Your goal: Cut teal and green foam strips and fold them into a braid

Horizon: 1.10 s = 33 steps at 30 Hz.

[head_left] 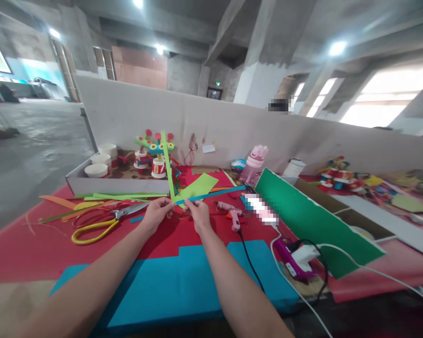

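Observation:
My left hand (158,214) is closed, its fingertips pinching the near end of a long blue paper strip (218,191). Just right of it, my right hand (198,215) pinches the same strip, which stretches away to the right. A light green paper strip (167,164) rises from beside my left fingertips, meeting the blue one there; I cannot tell whether they are joined. Behind my hands lies a light green paper sheet (200,185). To the left rest large scissors (102,230) with yellow handles. A pink glue gun (234,217) lies right of my right hand.
A shallow box (120,187) holds white cups (97,170) and paper figures on cups (158,166). Blue sheets (183,281) cover the front edge. At right are a purple power strip (292,263) with cables, a green board (303,216) and a pink bottle (254,164).

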Motion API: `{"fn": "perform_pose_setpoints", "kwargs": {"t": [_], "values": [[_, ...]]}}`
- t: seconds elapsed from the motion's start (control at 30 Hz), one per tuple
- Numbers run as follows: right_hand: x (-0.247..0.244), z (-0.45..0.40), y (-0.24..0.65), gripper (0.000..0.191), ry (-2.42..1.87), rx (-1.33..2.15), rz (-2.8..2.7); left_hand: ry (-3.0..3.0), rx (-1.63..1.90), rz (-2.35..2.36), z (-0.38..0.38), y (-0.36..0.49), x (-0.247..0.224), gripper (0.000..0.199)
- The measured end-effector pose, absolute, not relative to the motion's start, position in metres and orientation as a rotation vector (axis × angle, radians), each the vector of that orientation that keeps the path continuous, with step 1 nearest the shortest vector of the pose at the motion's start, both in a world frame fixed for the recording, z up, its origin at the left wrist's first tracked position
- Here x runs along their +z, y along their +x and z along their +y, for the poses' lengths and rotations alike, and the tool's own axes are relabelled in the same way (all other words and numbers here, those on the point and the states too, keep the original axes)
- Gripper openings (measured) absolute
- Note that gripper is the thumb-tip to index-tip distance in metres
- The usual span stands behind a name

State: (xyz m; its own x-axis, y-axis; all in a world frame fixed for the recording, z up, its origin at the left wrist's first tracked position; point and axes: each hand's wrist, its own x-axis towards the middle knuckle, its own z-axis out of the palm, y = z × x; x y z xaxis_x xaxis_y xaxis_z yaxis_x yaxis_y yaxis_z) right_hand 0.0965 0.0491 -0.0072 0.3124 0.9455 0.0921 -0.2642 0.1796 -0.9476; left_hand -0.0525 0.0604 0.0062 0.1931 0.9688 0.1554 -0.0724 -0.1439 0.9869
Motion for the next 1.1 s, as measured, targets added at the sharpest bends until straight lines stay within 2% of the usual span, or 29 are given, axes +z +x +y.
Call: {"fn": "perform_pose_setpoints", "kwargs": {"t": [0.5,0.77,0.93,1.1], "values": [[0.022,0.054,0.188,0.034,-0.928,0.674,-0.425,1.359,1.141,0.947,0.067,-0.058,0.005,0.036],[0.037,0.043,0.211,0.026,-0.722,0.512,-0.251,1.339,1.106,0.933,0.068,-0.061,0.005,0.036],[0.037,0.045,0.187,0.029,-0.570,0.677,-0.212,1.261,1.192,0.832,0.066,-0.060,0.009,0.031],[0.015,0.056,0.129,0.021,-0.867,0.984,-0.532,1.307,1.155,0.781,0.063,-0.058,0.009,0.028]]}}
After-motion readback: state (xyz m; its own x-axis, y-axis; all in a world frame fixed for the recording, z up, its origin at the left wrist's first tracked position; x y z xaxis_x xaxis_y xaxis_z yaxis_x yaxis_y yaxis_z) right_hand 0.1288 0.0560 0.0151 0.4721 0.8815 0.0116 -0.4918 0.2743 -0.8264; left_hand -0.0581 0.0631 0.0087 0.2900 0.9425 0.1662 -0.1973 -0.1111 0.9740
